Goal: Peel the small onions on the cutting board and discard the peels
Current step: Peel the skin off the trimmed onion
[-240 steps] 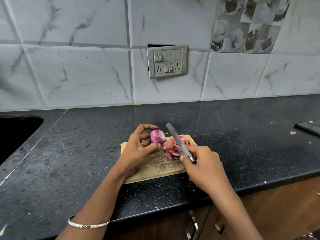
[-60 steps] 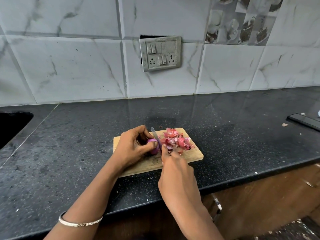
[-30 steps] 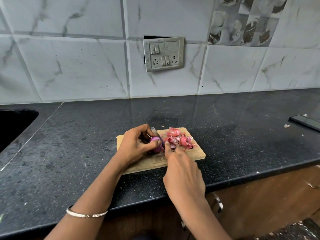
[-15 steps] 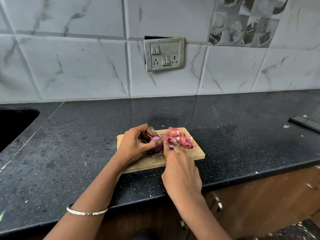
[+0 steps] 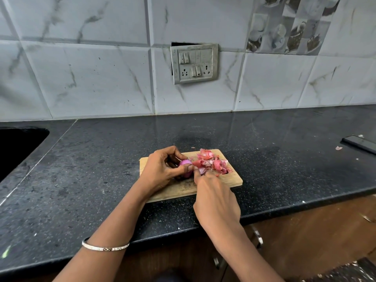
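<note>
Both forearms are bare, and a thin silver bangle (image 5: 105, 247) rings the left wrist.

Purple-pink onion (image 5: 185, 163), pink-red peels (image 5: 213, 162), tan wooden cutting board (image 5: 227, 180), black speckled counter (image 5: 101, 169) — grey-veined white tiles (image 5: 91, 78).

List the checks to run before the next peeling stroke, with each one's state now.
1. Onion gripped firmly: the left hand holds the onion between thumb and fingers: ok.
2. Onion over the cutting board: ok.
3. What the right hand grips at the onion: hidden behind the hand itself: cannot tell.
4. Peels discarded: piled on the board's far right part: not ok.
5. Board lying fully on the countertop: ok.
</note>
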Tool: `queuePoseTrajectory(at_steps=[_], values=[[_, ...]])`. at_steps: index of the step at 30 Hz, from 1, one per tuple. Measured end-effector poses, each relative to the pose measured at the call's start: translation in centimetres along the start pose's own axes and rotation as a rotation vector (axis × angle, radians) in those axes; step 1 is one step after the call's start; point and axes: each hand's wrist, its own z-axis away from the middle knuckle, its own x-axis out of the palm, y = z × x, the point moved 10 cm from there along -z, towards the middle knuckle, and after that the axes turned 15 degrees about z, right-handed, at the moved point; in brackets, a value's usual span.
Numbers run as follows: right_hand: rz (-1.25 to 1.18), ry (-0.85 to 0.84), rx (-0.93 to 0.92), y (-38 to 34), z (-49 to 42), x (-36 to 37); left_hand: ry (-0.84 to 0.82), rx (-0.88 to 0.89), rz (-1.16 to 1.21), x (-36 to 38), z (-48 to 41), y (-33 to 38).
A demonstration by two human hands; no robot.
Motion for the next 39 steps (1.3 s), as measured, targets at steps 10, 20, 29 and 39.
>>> queuePoseTrajectory(at_steps=[10, 20, 29, 39], values=[[-0.051, -0.068, -0.012, 0.5, 1.1, -0.1, -0.014, -0.016, 0.006, 0.2, 0.1, 0.1], [-0.041, -0.082, -0.026, 1.0, 3.5, -0.6, -0.007, 0.040, -0.111, 0.1, 0.2, 0.6], [-0.129, -0.013, 0.020, 3.8, 3.8, -2.9, 0.002, 0.090, -0.184, 0.2, 0.7, 1.9], [-0.242, 0.045, 0.117, 5.7, 0.5, -2.5, 0.060, 0.079, -0.132, -1.2, 1.5, 2.4]])
